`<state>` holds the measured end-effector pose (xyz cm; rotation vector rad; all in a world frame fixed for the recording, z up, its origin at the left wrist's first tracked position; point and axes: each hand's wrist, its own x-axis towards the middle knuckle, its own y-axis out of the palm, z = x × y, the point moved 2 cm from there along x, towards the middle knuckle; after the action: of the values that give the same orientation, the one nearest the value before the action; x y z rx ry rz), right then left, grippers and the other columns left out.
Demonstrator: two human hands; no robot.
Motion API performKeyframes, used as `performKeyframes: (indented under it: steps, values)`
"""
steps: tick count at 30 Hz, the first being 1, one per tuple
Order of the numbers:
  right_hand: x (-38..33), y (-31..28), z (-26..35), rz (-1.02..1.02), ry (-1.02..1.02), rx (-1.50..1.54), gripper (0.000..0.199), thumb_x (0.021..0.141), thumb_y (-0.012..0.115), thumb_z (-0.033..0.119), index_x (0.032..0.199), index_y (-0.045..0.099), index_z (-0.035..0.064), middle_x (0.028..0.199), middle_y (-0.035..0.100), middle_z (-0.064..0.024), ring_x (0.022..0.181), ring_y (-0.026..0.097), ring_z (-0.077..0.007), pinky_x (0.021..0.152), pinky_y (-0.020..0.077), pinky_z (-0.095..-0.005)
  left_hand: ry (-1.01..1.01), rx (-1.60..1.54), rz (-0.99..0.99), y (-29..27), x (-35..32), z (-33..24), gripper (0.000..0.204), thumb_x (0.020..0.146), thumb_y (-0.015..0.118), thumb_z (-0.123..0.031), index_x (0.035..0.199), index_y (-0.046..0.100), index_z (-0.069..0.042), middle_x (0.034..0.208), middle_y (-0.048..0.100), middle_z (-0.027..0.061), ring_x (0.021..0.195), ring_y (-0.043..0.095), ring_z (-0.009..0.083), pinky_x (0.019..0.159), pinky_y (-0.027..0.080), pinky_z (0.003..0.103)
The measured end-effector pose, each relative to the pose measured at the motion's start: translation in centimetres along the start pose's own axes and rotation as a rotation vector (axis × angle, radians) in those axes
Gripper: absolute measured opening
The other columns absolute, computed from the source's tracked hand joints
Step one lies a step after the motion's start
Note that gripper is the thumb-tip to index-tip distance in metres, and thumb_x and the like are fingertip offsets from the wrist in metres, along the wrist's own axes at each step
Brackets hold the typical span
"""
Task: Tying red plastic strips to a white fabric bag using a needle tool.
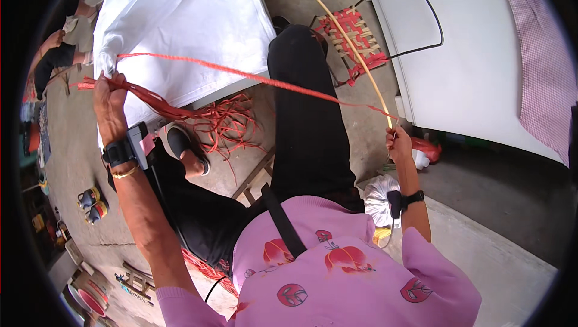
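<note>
My left hand (110,99), out at the left beside the white cloth (180,20), is closed round a bundle of red strands (158,103). The bundle's long ends fall in a loose tangle toward the floor. At the right, my right hand (398,141) grips the lower end of a thin, pale yellow, curved rod (352,47), which rises up and to the left. A red twisted cord (253,76) stretches across from the cloth's edge near my left hand to my right hand. How its end is held or fixed there is too small to tell.
A woven red-and-tan seat (356,37) with a black metal frame stands ahead, beside a large white cabinet-like surface (463,56) with a checked cloth (545,56). A white plastic bag (380,199) lies by my right forearm. Other people's legs and hands (57,56) show far left.
</note>
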<state>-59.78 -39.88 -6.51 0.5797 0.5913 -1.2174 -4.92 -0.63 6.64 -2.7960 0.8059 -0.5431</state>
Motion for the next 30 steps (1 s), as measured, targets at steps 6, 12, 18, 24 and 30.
performKeyframes:
  steps: [6, 12, 18, 24, 30]
  values:
    - [6.2, -0.3, 1.5, -0.541, -0.673, -1.182, 0.045, 0.08, 0.054, 0.045, 0.102, 0.059, 0.0066, 0.086, 0.064, -0.0159, 0.083, 0.061, -0.0368, 0.075, 0.0462, -0.047, -0.493, -0.694, -0.321, -3.7, 2.6, 4.6, 0.016, 0.091, 0.049, -0.022, 0.09, 0.048, -0.005, 0.075, 0.05, 0.0024, 0.063, 0.046, 0.012, 0.058, 0.04, 0.025]
    - [6.7, -1.4, 2.6, -0.341, -0.894, -1.51, 0.025, 0.084, 0.056, 0.033, 0.084, 0.057, 0.008, 0.064, 0.059, -0.0158, 0.059, 0.058, -0.0363, 0.053, 0.044, -0.0468, -0.682, -0.748, -0.563, 1.3, 2.5, 2.2, 0.017, 0.093, 0.044, -0.02, 0.079, 0.048, -0.011, 0.058, 0.044, 0.0006, 0.048, 0.042, 0.0137, 0.046, 0.033, 0.027]
    - [-7.5, 0.4, 18.1, 0.089, -0.763, -1.157, 0.016, 0.084, 0.057, 0.016, 0.075, 0.053, 0.0033, 0.059, 0.037, 0.0059, 0.055, 0.032, -0.0046, 0.047, 0.0264, -0.023, -0.575, -0.815, -0.49, 2.0, 1.8, -0.9, 0.021, 0.094, 0.04, -0.018, 0.078, 0.049, -0.009, 0.055, 0.04, -0.0036, 0.044, 0.032, 0.0078, 0.043, 0.027, 0.023]
    - [-14.6, -0.9, 30.5, 0.14, -0.742, -1.23, 0.014, 0.079, 0.061, 0.013, 0.077, 0.058, -0.0006, 0.059, 0.04, 0.0068, 0.052, 0.032, -0.0024, 0.047, 0.0245, -0.0198, -0.54, -0.868, -0.507, 2.4, 2.2, -1.6, 0.019, 0.091, 0.048, -0.018, 0.076, 0.055, -0.009, 0.053, 0.04, -0.0058, 0.042, 0.03, 0.0067, 0.04, 0.025, 0.022]
    - [-16.8, -1.0, 33.4, 0.11, -0.799, -1.288, 0.022, 0.082, 0.063, 0.021, 0.08, 0.061, -0.0014, 0.057, 0.041, 0.007, 0.051, 0.033, -0.002, 0.046, 0.0246, -0.0194, -0.553, -0.868, -0.528, 2.5, 2.5, -1.0, 0.015, 0.089, 0.051, -0.016, 0.078, 0.056, -0.007, 0.055, 0.046, -0.0027, 0.043, 0.036, 0.0087, 0.04, 0.029, 0.023]
